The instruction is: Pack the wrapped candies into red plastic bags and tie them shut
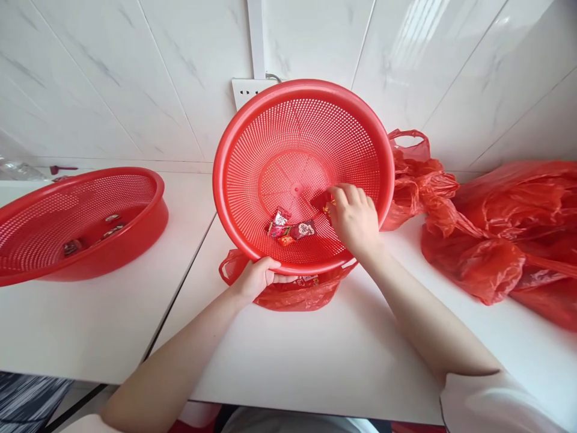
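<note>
Left hand [259, 279] pinching a round, perforated plastic basket [293, 123] by its rim; right hand [354, 221] inside, fingers curled at an orange wrapper [327, 207], grip unclear; about four glossy packets [303, 230] between the hands, one crinkled bag [293, 299] below them, second basket [139, 240] left of both
</note>
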Tool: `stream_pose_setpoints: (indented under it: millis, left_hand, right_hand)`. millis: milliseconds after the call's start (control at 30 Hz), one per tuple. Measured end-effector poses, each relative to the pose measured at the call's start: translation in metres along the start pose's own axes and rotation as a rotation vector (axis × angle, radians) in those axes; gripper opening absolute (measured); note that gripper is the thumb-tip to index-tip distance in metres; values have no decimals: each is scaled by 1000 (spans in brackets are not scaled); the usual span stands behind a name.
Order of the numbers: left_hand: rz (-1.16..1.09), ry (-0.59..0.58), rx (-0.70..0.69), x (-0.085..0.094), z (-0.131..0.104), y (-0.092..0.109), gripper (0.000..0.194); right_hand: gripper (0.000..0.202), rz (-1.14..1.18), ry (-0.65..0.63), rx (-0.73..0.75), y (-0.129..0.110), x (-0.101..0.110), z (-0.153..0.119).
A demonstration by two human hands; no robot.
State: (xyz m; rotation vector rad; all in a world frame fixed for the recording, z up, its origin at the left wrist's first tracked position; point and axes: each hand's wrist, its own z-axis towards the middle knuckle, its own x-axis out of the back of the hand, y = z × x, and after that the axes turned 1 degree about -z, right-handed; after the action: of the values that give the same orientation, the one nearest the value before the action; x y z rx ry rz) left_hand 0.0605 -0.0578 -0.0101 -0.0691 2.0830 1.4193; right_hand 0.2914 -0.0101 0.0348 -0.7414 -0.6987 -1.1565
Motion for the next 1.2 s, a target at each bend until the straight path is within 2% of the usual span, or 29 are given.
stream_pose_setpoints:
  millis: [100,167,267,400,567,667,767,867,1100,1133,1200]
  left_hand:
    - [29,-18,10,-1,-1,1,28]
    - [44,-41,5,-2,-2,1,31]
    - [54,-44,4,-3,-2,1,33]
    - [27,-27,31,-5,-2,0,34]
    - [43,-9,37,-3,-2,-1,27]
    - [48,29,11,0,-1,0,25]
    - [8,63,-30,3,1,5,24]
    - [-40,76,-59,7,3,13,23]
    - [-69,133,-162,21,7,30,19]
    - [-64,129,-173,23,7,32,20]
    - [-54,116,-202,25,7,34,26]
  right_hand:
    - [28,46,-192,288,-6,-7,-3]
    - [27,75,-292,368,-8,-14,-6]
    - [33,67,-358,376,-8,-22,-11]
    - [43,80,-478,349,-9,-21,-14]
    - [31,83,-628,362,-9,-17,-12]
    - [32,118,-628,406,-9,-16,-10]
    - [35,137,-609,311,-10,-12,-7]
    - [29,202,-529,256,-11,-4,-5]
    - [23,596,-264,367,-19,23,-7]
    - [23,651,-242,389,-21,25,-9]
    - [22,729,-302,457,-26,27,-12]
